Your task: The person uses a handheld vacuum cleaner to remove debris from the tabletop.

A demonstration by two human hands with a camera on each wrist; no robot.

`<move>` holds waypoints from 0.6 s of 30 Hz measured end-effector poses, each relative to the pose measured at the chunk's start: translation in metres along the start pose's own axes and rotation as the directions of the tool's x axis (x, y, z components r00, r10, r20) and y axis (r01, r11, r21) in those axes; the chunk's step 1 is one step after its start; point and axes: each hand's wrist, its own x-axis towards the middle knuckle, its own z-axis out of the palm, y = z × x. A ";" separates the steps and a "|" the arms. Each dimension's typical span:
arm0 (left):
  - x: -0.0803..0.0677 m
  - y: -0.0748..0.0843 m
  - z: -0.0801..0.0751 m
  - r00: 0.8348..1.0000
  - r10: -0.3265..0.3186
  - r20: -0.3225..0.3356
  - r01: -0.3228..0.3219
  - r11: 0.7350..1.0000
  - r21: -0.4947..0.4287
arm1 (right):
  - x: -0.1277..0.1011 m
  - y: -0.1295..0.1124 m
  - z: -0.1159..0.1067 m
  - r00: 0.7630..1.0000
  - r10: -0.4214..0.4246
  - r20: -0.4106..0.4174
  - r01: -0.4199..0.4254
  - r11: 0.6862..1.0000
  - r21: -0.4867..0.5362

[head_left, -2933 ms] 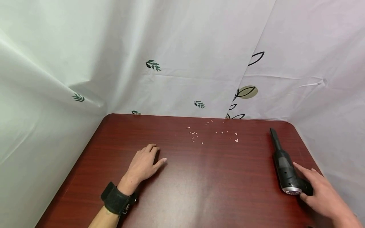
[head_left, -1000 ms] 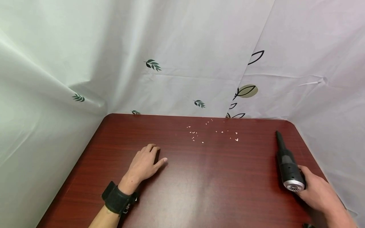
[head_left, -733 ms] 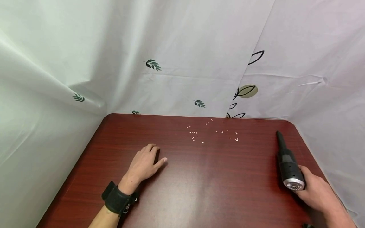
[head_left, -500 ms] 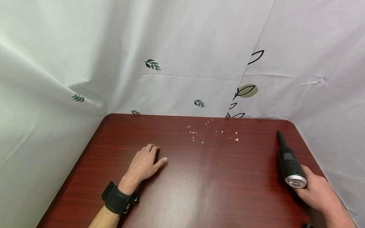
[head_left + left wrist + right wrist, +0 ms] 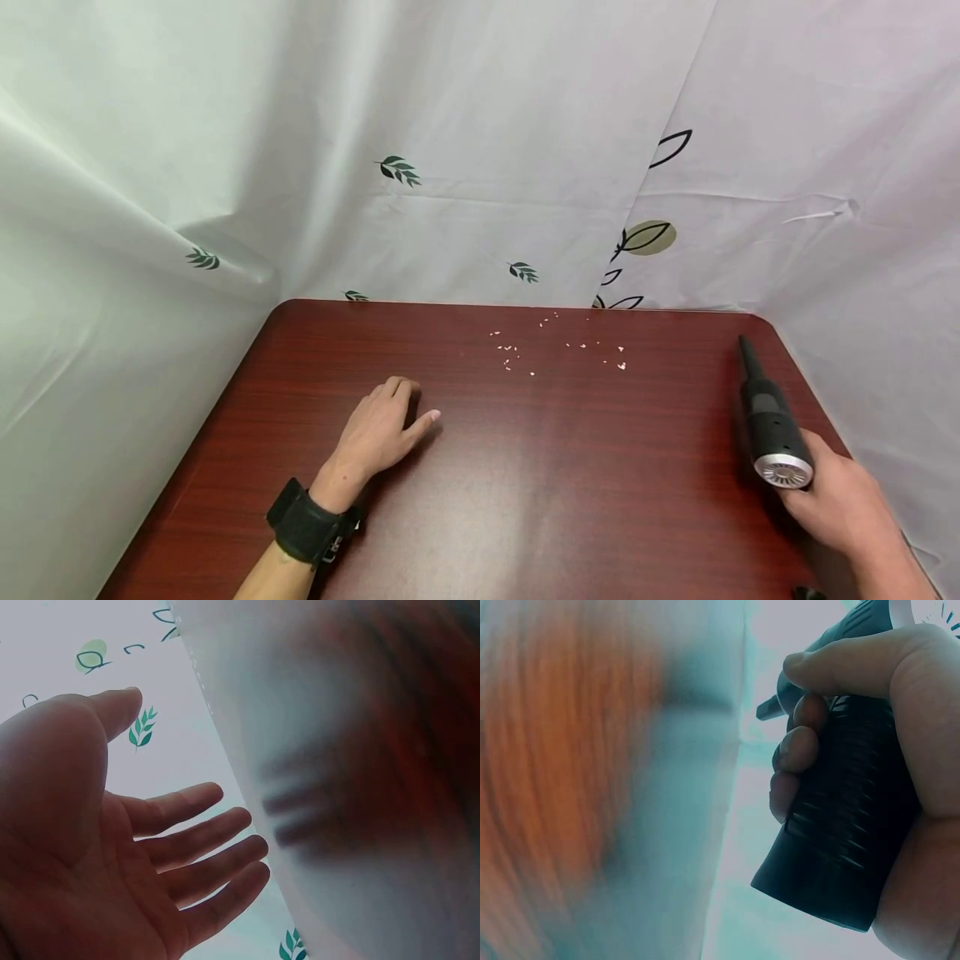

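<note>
My right hand point(image 5: 838, 502) grips the ribbed handle of a black handheld vacuum cleaner point(image 5: 774, 425) at the table's right side. Its narrow nozzle points to the back, and its silver vented end faces me. In the right wrist view, the fingers point(image 5: 799, 750) wrap round the handle point(image 5: 840, 817), with the thumb along its upper part. My left hand point(image 5: 378, 427) lies on the left half of the table, its fingers relaxed and nothing in its grasp. The left wrist view shows its bare palm point(image 5: 112, 855). Small white crumbs point(image 5: 582, 346) are scattered near the table's back edge.
The dark red wooden table point(image 5: 570, 467) has rounded back corners. A white curtain point(image 5: 450, 225) with leaf prints hangs behind it and along both sides. A black strap point(image 5: 307, 523) is round my left wrist.
My right hand, earlier beside the vacuum cleaner, has closed round its handle and turned it more upright. Both have since shifted slightly to the right and back. The left hand stays put.
</note>
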 end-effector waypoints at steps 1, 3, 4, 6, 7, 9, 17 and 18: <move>0.000 0.000 0.000 1.000 0.001 -0.002 -0.001 1.000 -0.002 | 0.000 -0.001 -0.001 1.000 -0.001 0.001 0.001 1.000 -0.002; 0.000 0.000 0.000 1.000 0.002 -0.004 -0.002 1.000 -0.007 | 0.000 -0.005 -0.002 1.000 -0.009 -0.006 0.009 1.000 -0.006; 0.000 0.000 0.000 1.000 0.002 -0.003 -0.002 1.000 -0.010 | 0.000 -0.006 -0.002 1.000 -0.011 -0.006 0.011 1.000 -0.008; 0.001 0.001 0.000 1.000 0.005 -0.003 -0.005 1.000 -0.014 | -0.001 -0.008 -0.003 1.000 -0.025 -0.013 0.025 1.000 -0.001; 0.001 0.001 0.000 1.000 0.006 -0.002 -0.006 1.000 -0.015 | -0.001 -0.010 -0.003 0.999 -0.035 -0.020 0.035 0.999 0.000; 0.001 0.002 0.001 1.000 0.008 -0.003 -0.008 1.000 -0.020 | -0.002 -0.013 -0.003 0.997 -0.064 -0.045 0.065 0.998 0.009; 0.000 0.006 -0.002 1.000 0.014 -0.002 -0.014 0.999 -0.038 | -0.005 -0.024 -0.003 0.982 -0.159 -0.107 0.167 0.984 0.068; 0.000 0.006 -0.002 1.000 0.013 0.002 -0.013 0.999 -0.042 | -0.005 -0.026 -0.003 0.980 -0.170 -0.108 0.178 0.981 0.072</move>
